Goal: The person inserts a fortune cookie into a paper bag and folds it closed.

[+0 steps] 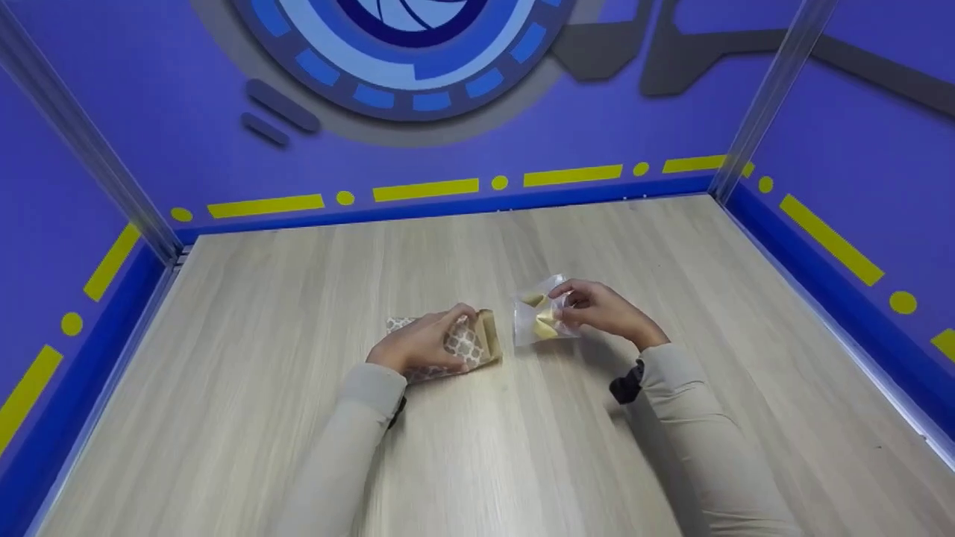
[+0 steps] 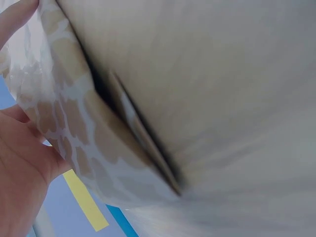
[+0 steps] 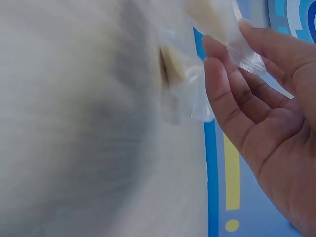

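Note:
A flattened paper bag (image 1: pixel 464 344) with a brown-and-white lattice print lies on the wooden table, its brown mouth facing right. My left hand (image 1: pixel 425 341) grips it from above, thumb and fingers on opposite sides. The left wrist view shows the bag's printed side (image 2: pixel 81 116) and part of the left hand (image 2: pixel 22 168). Just right of the bag's mouth, my right hand (image 1: pixel 600 309) pinches a clear plastic packet (image 1: pixel 526 328) with pale yellow pieces inside. In the right wrist view, two clear wrappers (image 3: pixel 190 94) appear near the right hand (image 3: pixel 281 118); whether they are joined is unclear.
The wooden table (image 1: pixel 261 358) runs back to a purple-blue wall (image 1: pixel 418 164) with yellow dashes. Side walls (image 1: pixel 843 171) stand left and right, with metal posts (image 1: pixel 776 82) at the corners.

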Action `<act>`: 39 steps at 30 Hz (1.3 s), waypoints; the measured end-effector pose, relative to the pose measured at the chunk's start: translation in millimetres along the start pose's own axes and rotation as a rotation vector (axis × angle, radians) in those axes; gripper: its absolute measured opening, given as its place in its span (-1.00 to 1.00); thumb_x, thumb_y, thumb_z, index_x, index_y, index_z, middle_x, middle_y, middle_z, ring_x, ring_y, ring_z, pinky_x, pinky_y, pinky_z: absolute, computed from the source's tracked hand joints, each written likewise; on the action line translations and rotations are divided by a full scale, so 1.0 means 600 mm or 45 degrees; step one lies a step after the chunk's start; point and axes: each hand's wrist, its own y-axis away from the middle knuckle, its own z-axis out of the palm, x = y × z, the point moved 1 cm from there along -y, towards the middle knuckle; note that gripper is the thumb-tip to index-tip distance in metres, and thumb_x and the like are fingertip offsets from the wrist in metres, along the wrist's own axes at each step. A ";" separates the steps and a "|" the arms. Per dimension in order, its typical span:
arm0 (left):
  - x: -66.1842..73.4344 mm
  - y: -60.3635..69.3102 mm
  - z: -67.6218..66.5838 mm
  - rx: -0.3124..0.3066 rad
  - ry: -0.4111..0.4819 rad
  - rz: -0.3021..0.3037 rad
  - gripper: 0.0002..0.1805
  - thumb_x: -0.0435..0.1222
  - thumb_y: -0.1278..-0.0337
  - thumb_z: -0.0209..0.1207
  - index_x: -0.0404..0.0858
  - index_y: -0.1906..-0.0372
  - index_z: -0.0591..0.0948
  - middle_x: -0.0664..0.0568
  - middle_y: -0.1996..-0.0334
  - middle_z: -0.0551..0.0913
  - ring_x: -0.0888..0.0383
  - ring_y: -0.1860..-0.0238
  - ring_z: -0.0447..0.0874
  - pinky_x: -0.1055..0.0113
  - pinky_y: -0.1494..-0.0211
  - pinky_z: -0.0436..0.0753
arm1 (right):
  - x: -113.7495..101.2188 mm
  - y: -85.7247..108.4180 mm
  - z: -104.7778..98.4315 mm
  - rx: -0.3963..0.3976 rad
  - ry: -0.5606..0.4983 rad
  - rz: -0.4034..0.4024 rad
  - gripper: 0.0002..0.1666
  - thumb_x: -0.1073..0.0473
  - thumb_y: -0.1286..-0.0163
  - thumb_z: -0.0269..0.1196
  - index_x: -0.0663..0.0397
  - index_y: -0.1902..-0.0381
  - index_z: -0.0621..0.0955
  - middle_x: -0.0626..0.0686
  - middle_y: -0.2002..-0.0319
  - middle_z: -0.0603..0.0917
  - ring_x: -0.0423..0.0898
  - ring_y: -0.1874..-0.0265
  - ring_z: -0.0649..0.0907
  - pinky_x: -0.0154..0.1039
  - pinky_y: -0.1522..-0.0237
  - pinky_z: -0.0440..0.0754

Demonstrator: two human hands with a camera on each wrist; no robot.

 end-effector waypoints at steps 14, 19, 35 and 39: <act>0.001 -0.001 0.000 0.007 0.013 -0.004 -0.23 -0.12 0.16 0.46 0.10 -0.22 0.32 0.03 0.04 0.57 0.13 0.24 0.49 0.25 0.17 0.50 | -0.007 -0.020 0.025 0.054 -0.120 0.043 -0.57 0.26 -0.32 0.24 0.28 -0.10 0.44 0.11 0.28 0.66 -0.16 0.40 0.64 -0.30 0.28 0.63; 0.002 -0.001 0.001 0.009 0.012 0.008 -0.23 -0.13 0.16 0.45 0.09 -0.21 0.32 0.03 0.06 0.58 0.13 0.24 0.49 0.25 0.17 0.51 | -0.006 -0.026 0.036 0.047 -0.161 0.058 -0.55 0.29 -0.33 0.22 0.36 -0.13 0.42 0.08 0.31 0.64 -0.18 0.41 0.62 -0.31 0.29 0.62; 0.003 -0.003 -0.001 -0.005 -0.022 -0.043 -0.20 -0.10 0.15 0.45 0.19 -0.23 0.28 -0.02 -0.04 0.57 0.08 0.11 0.53 0.14 0.03 0.55 | -0.019 -0.045 0.065 0.025 -0.143 0.077 -0.56 0.36 -0.34 0.12 0.40 -0.16 0.39 0.06 0.34 0.58 -0.17 0.46 0.54 -0.28 0.38 0.52; 0.002 -0.001 -0.001 0.005 -0.023 -0.024 -0.20 -0.10 0.17 0.45 0.20 -0.22 0.28 -0.03 -0.08 0.57 0.07 0.04 0.54 0.12 -0.03 0.54 | -0.019 -0.051 0.076 0.022 -0.145 0.081 -0.59 0.37 -0.34 0.14 0.36 -0.12 0.42 0.02 0.38 0.56 -0.20 0.48 0.53 -0.36 0.43 0.49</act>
